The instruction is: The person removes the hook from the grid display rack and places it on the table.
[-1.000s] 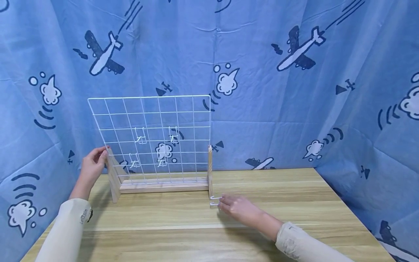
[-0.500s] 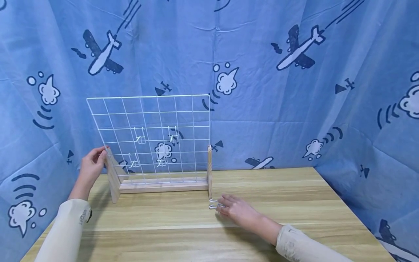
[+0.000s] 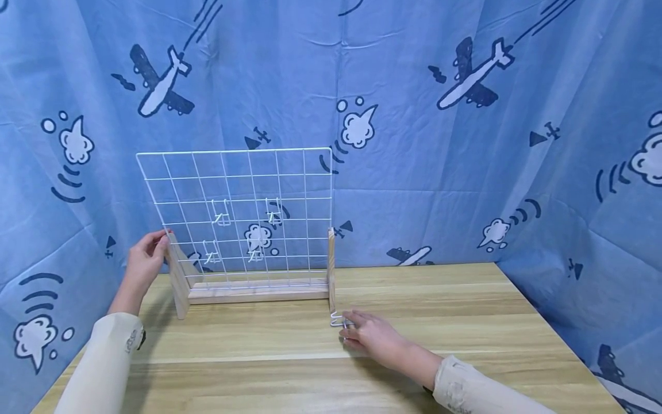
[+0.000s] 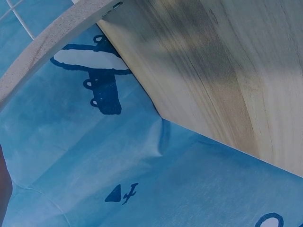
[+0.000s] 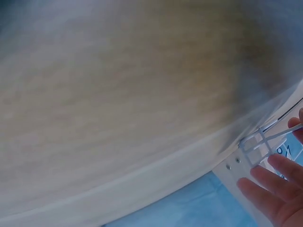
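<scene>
A white wire grid panel (image 3: 235, 151) stands upright in a wooden display stand (image 3: 258, 295) at the left of the table. Several small white wire hooks (image 3: 222, 219) hang on its middle rows. My left hand (image 3: 145, 259) grips the top of the stand's left side piece (image 3: 178, 279); the left wrist view shows that side piece (image 4: 42, 45) and only a sliver of the hand. Just in front of the stand's right foot, my right hand (image 3: 380, 340) holds another white wire hook (image 3: 335, 318) by the fingertips. In the right wrist view, the hook's squared wire end (image 5: 262, 135) shows beyond the fingers.
The wood-grain table (image 3: 439, 322) extends to the right of the stand, with its right edge running diagonally forward. A blue curtain (image 3: 403, 218) printed with airplanes and clouds hangs close behind the table and along both sides.
The hook has turned in my right fingers, and a prong now shows below them. My right hand has shifted slightly. The left hand keeps its grip on the stand.
</scene>
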`<state>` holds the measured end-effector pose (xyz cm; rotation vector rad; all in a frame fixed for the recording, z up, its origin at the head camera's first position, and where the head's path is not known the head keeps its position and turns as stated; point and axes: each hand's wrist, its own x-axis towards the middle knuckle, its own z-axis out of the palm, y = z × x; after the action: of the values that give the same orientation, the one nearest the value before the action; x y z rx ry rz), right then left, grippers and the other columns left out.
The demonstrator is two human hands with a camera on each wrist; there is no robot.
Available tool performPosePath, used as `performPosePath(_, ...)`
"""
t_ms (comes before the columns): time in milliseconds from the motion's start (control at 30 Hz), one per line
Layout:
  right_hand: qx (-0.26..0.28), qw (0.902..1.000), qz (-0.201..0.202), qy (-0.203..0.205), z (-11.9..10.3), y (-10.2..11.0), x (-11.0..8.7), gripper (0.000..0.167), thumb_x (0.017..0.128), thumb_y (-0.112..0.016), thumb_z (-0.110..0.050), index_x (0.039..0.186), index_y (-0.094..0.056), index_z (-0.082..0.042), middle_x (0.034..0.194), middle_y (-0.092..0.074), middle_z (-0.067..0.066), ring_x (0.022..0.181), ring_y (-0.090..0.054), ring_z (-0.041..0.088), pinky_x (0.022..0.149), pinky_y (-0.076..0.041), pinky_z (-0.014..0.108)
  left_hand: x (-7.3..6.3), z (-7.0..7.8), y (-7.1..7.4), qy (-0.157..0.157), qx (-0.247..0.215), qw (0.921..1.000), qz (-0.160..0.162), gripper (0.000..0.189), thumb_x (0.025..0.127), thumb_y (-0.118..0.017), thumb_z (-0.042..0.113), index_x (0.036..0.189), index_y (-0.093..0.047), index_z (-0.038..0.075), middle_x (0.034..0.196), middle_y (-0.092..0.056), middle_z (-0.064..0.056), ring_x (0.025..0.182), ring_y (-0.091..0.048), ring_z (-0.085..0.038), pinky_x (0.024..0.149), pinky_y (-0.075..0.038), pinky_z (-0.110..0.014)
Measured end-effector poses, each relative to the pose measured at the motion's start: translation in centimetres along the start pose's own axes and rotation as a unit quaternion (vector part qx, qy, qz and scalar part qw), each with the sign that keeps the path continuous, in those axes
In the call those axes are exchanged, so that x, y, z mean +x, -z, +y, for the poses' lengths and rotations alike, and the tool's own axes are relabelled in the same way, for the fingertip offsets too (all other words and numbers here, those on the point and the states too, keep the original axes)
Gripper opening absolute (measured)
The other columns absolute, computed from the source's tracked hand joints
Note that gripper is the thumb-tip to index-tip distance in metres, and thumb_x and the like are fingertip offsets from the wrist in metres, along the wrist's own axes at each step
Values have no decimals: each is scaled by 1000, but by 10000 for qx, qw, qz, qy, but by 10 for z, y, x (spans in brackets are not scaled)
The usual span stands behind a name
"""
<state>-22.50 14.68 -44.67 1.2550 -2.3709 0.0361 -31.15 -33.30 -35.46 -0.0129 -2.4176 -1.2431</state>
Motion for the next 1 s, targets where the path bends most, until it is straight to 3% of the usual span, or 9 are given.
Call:
performPosePath(133,-64,9998,-170,-93,-2,0,1,17,84,-73,-23,99,-74,-15,120,-63,21,103,-64,38,86,-55,48,0,1,0,-18,37,10000,28,51,105,-30,30,141,-39,-5,136,-46,-29,124,-43,-43,102,-39,-57)
performPosePath(333,-398,9992,-95,37,-3,1,3,19,81,-76,-30,96,-76,-19,119,-63,17,103,-63,38,85,-56,47,0,2,0,18,14,10000,59,51,105,-31,31,141,-40,-4,137,-46,-28,125,-44,-43,102,-39,-57)
performPosePath(667,-484,9974,-534,-75,-7,1,4,21,83,-74,-32,100,-77,-20,127,-58,17,111,-58,39,91,-52,48,0,-1,-1,-118,47,9999,38,50,105,-32,29,140,-40,-5,136,-46,-28,123,-45,-43,101,-40,-55)
performPosePath(1000,-665,9955,-673,-102,-8,-2,6,20,85,-72,-35,100,-76,-22,127,-58,15,112,-57,37,90,-52,46,-1,-1,0,-13,50,10000,12,52,105,-30,32,141,-39,-4,136,-45,-28,124,-44,-42,101,-41,-54)
